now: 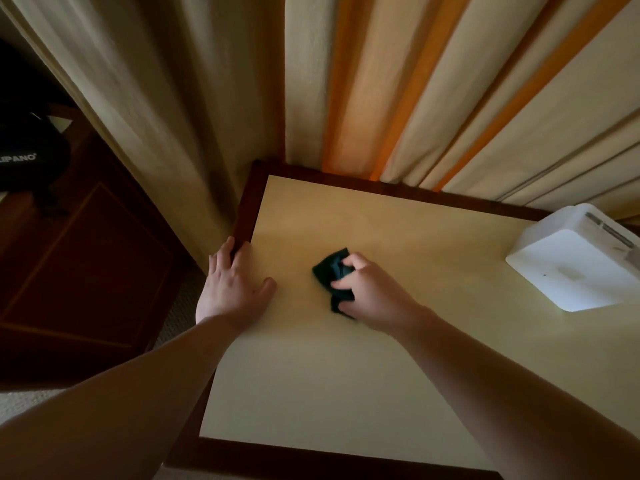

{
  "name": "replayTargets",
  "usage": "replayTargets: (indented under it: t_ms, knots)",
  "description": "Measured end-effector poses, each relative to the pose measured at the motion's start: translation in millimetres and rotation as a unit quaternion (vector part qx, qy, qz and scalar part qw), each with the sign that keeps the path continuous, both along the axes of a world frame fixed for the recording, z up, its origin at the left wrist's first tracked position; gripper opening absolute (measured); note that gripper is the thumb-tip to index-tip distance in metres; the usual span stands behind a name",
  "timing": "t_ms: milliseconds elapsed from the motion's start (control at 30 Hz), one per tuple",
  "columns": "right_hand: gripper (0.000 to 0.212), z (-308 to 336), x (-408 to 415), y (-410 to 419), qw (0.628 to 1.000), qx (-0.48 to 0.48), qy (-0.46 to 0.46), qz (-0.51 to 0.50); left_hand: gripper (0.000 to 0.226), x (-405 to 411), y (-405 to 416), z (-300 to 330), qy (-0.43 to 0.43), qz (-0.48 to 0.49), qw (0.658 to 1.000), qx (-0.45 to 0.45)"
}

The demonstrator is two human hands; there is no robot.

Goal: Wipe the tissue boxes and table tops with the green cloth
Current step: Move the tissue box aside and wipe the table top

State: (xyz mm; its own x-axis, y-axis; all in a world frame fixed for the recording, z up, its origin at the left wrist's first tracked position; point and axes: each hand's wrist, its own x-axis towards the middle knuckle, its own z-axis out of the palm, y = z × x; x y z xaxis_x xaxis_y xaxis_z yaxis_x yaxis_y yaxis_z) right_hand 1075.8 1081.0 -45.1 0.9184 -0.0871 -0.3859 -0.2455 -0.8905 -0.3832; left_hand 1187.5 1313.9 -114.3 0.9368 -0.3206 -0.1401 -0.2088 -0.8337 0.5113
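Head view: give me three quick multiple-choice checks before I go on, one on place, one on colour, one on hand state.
1. Where is the white tissue box?
A. at the table top's right edge
B. at the left edge
C. on the floor

2. What colour is the cloth?
A. yellow
B. dark green
C. white

3. What is the left hand doing?
A. gripping the cloth
B. lifting the box
C. resting flat on the table top

Key: 1 A, it sits far right near the curtain. 2 B, dark green under the right hand. 3 C, fingers straight at the table's left border.
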Motion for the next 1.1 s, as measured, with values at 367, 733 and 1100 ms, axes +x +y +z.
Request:
replayTargets:
  t_ms: [367,733,1100]
  knots:
    - [0.03,8.0,-10.8,-42.4,0.991,-0.022,-0.073,-0.108,0.083,-0.4,-1.7,0.5,0.0,0.01,1.0,0.006]
    - [0.03,-9.9,-77.9,-14.7,0.993,0.005,-0.013,-0.114,0.082,-2.1,-2.1,0.8,0.001,0.012,1.0,0.006]
    - [0.029,-3.7,-6.6,-7.9,0.997,0.009,-0.051,-0.062,0.083,-1.1,-3.4,1.5,0.009,0.018,1.0,0.02]
